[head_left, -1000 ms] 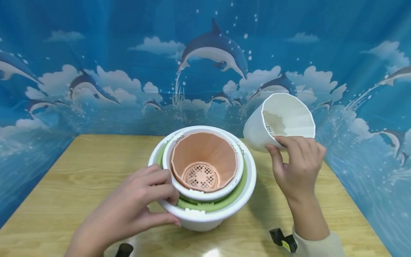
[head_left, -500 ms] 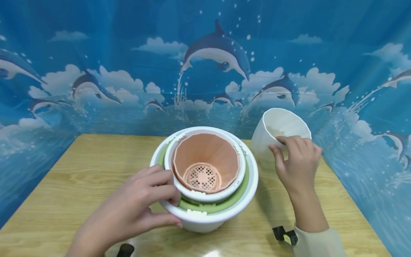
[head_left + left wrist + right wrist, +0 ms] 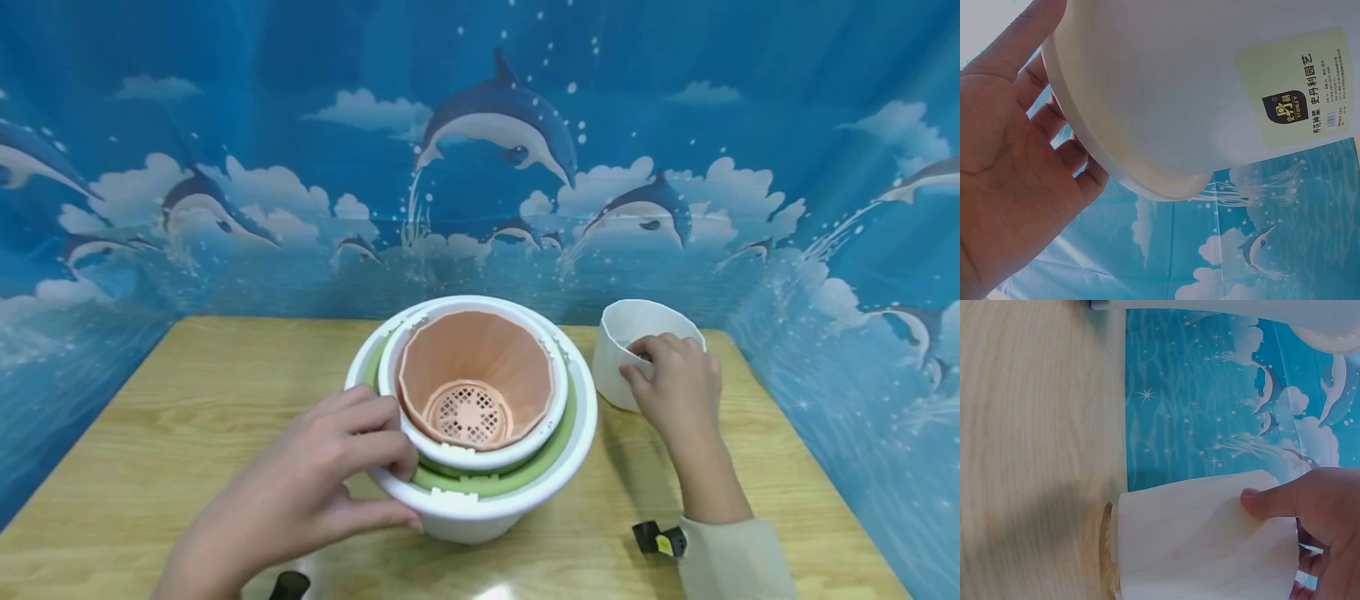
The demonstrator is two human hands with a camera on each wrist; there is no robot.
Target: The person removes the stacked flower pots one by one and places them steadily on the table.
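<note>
Nested pot stack (image 3: pixel 480 346) gripped at near left side by left hand (image 3: pixel 330 458), curled; smaller white pot (image 3: pixel 613 379), far right, pinched at near side by right hand (image 3: pixel 675 383).

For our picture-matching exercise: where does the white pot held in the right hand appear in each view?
Head: the white pot is right of centre, its rim pinched by the right hand.
Left wrist: not in the picture.
Right wrist: bottom centre, turned sideways, rim toward the right.
Shared landmark: the blue dolphin backdrop, visible in all three.
</note>
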